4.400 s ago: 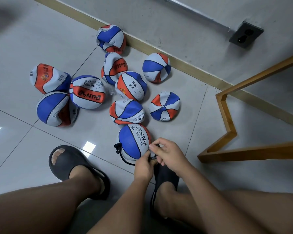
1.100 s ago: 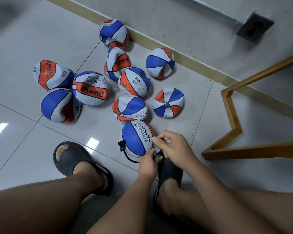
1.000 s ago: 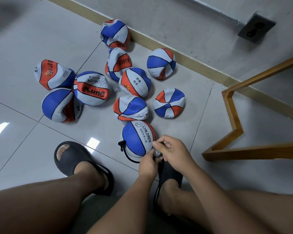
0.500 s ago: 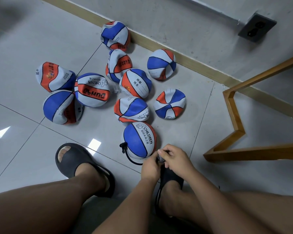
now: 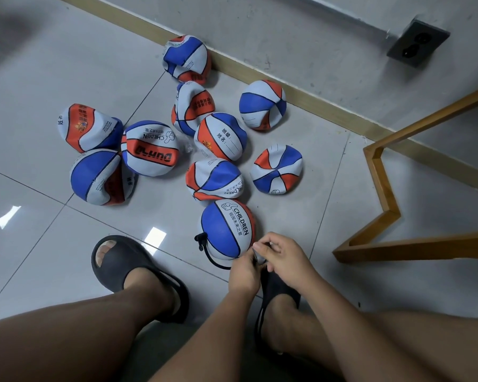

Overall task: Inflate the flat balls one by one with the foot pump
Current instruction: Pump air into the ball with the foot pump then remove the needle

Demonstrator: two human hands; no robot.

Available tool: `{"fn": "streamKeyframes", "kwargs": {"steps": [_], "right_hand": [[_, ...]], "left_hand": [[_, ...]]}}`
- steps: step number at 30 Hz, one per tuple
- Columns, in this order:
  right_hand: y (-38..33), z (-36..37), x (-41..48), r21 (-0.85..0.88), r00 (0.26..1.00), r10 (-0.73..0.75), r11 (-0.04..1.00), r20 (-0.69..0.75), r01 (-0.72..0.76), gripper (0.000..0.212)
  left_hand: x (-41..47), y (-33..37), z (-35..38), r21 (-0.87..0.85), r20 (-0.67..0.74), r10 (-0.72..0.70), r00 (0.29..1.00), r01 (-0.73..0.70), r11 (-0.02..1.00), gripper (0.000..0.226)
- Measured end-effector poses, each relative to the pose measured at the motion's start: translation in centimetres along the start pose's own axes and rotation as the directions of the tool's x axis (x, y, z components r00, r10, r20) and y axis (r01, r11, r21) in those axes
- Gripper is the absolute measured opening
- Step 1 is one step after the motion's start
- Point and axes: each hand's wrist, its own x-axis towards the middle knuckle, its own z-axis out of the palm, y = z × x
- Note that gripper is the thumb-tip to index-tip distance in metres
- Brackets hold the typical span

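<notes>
A round blue, white and orange ball marked CHILDREN lies on the tiled floor in front of my feet. A black hose curves from its left side, under it, toward my hands. My left hand and my right hand meet at the ball's lower right, both with fingers curled round a small dark and silvery pump part. The pump itself is mostly hidden under my hands and my right foot. Several flat, creased balls lie beyond.
More flat balls spread left and back to the wooden skirting. A wooden frame stands at the right. A black wall socket sits on the grey wall. My left foot in a black slipper rests on the floor.
My hands have stayed together at the ball's lower right, shifting only slightly over the pump part. The ball has not moved. The camera drifted a little.
</notes>
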Motion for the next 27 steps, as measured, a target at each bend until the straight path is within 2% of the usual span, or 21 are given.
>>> {"fn": "streamKeyframes", "kwargs": {"steps": [6, 10, 13, 15, 17, 20, 23, 27], "right_hand": [[2.8, 0.4, -0.4, -0.034, 0.996, 0.07, 0.997, -0.049, -0.071, 0.014], [1.6, -0.2, -0.3, -0.062, 0.996, 0.084, 0.994, -0.037, -0.086, 0.019], [-2.6, -0.7, -0.2, -0.051, 0.999, 0.002, 0.999, -0.042, -0.004, 0.026], [-5.4, -1.4, -0.5, -0.023, 0.997, -0.076, 0.997, -0.029, 0.075, 0.025], [-6.8, -1.9, -0.7, -0.007, 0.994, -0.105, 0.994, -0.009, 0.105, 0.021], [-5.6, -1.6, -0.9, 0.041, 0.996, -0.09, 0.995, -0.006, 0.09, 0.018], [-2.6, -0.7, -0.6, -0.007, 1.0, -0.026, 1.0, -0.01, 0.026, 0.016], [0.6, 0.3, -0.2, -0.018, 0.999, 0.032, 0.999, -0.027, -0.033, 0.016]], "left_hand": [[0.8, -1.9, 1.6, 0.096, 0.023, 0.04, 0.999, -0.042, 0.995, 0.02], [0.4, -1.1, 1.1, 0.067, 0.016, 0.009, 1.0, -0.01, 0.998, 0.023], [0.2, 0.4, -0.1, 0.03, -0.003, -0.011, 1.0, 0.011, 0.999, 0.024], [0.2, 0.6, -0.4, 0.031, -0.007, -0.025, 1.0, 0.026, 0.999, 0.016], [0.2, 0.8, -0.4, 0.053, -0.003, -0.035, 0.999, 0.035, 0.998, 0.021], [0.1, 1.0, -0.3, 0.017, 0.0, -0.046, 0.999, 0.046, 0.999, 0.036], [-0.2, 1.0, -0.5, -0.024, -0.002, -0.025, 1.0, 0.025, 0.999, 0.03], [0.0, -0.1, 0.1, 0.012, 0.021, -0.028, 0.999, 0.028, 1.0, 0.025]]}}
